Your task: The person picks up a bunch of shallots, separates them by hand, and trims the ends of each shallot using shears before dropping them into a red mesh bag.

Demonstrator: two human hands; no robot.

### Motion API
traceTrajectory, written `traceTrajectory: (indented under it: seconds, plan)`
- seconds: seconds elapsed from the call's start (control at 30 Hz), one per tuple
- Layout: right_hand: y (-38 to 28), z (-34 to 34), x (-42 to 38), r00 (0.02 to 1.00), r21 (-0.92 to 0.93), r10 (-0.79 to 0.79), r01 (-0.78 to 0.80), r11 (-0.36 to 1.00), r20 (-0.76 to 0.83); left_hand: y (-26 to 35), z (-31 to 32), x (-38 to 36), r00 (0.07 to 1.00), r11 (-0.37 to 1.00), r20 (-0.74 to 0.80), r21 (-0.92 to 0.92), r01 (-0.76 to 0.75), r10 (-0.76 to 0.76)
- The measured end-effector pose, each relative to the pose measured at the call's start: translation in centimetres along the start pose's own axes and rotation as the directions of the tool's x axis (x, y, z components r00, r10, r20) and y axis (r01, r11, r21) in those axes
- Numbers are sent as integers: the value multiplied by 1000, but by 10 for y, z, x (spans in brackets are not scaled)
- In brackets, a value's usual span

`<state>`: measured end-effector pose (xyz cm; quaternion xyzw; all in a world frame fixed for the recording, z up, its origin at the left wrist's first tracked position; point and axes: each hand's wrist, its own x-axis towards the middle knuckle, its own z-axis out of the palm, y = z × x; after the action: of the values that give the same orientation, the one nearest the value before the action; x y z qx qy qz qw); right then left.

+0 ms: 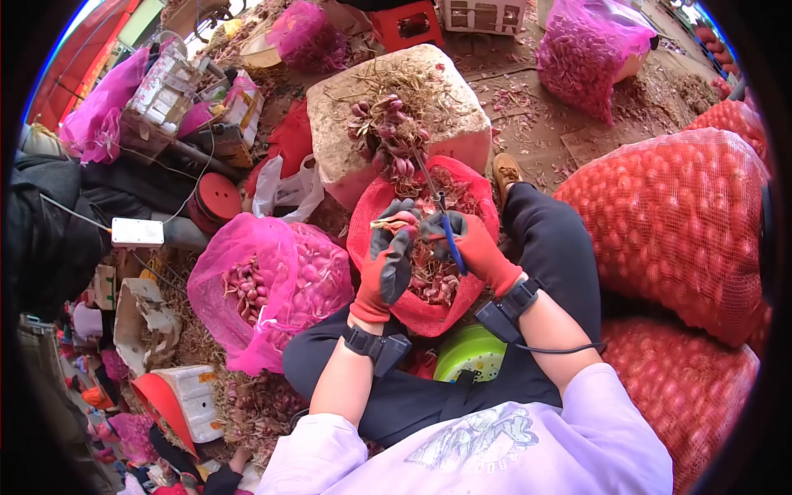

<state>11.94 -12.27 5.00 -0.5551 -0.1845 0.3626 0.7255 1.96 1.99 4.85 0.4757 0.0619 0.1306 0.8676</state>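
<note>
My left hand (386,268), in a red and grey glove, is closed on a shallot (401,221) with a dry, pale stem end. Close beside it, my right hand (477,252) in a matching glove grips blue-handled scissors (453,241), their blades pointing up and away. Both hands are above a red mesh bag (363,223) that holds loose shallots and peelings. Just beyond, a bunch of shallots (388,136) with dry stalks lies on a worn white foam block (458,99). Fingers partly hide the held shallot.
At left stands an open pink mesh bag (239,264) of shallots. Large, full red net sacks (668,223) are piled at right. Another pink bag (582,62) stands at the far right. A white box with a cable (137,233) and a red reel-like disc (219,196) are at left.
</note>
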Motion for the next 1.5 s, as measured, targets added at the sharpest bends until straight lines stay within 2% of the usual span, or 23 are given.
traceTrajectory:
  seconds: [0.03,0.1,0.2,0.3,0.37,0.4,0.5,0.6,0.63,0.67,0.7,0.73,0.83,0.93,1.03,1.1,1.17,1.3,1.37,1.4,1.5]
  plan:
    - [-1,2,-1,996,60,71,-74,995,45,-3,-2,0,999,999,-15,-2,34,-34]
    - [8,2,1,995,107,99,-97,990,-15,-6,-3,1,994,995,-45,-8,100,-101]
    - [4,-2,2,987,181,156,-149,972,-24,7,-6,1,926,930,-86,-69,362,-367]
    - [-4,-6,0,979,302,202,-199,933,20,6,-7,-4,870,847,-89,-298,441,-484]
    - [-7,-9,1,964,341,261,-264,902,56,12,-2,-6,865,844,-92,-291,450,-493]
    - [-10,-8,-1,961,302,273,-275,913,50,15,1,-6,864,844,-92,-287,454,-496]
    - [-2,-10,-1,974,275,220,-226,934,53,12,-1,-4,854,863,-126,-103,495,-505]
    - [7,-8,4,992,72,126,-126,989,2,-11,-26,0,891,773,-21,-507,382,-454]
    - [7,-6,1,998,-299,20,-38,954,-61,-12,-35,1,875,706,-36,-607,365,-483]
    - [6,-2,-2,992,-629,-107,43,776,-65,-6,-49,2,863,639,-55,-697,326,-501]
    - [5,0,-7,972,-869,-235,87,486,-34,2,-52,5,846,558,-62,-776,292,-529]
    - [1,3,-10,998,-833,-51,-10,553,-46,8,-52,5,867,563,-54,-781,272,-495]
    - [16,8,-18,998,-890,-52,5,456,-21,12,-39,1,887,744,-295,-664,77,-356]
    - [21,10,-20,999,-920,-35,16,392,3,-4,-44,0,954,837,-239,-547,22,-182]
    - [28,8,-19,997,-922,-74,31,386,3,-2,-24,1,961,985,-249,-153,80,-117]
    - [28,7,-20,995,-918,-102,46,393,6,-2,-27,2,968,992,-216,-47,118,-126]
    - [27,4,-19,993,-938,-117,42,344,2,6,-25,2,980,989,-154,53,135,-125]
    - [21,6,-19,988,-974,-157,41,224,5,7,-28,0,982,991,-136,3,134,-132]
    - [18,7,-16,996,-975,-86,21,222,2,3,-33,-2,987,991,-119,-94,98,-109]
    - [17,6,-15,999,-975,-51,11,220,0,2,-36,-1,982,985,-120,-110,136,-149]
    - [22,1,-15,996,-955,-93,44,295,17,2,-40,0,966,970,-128,-124,211,-226]
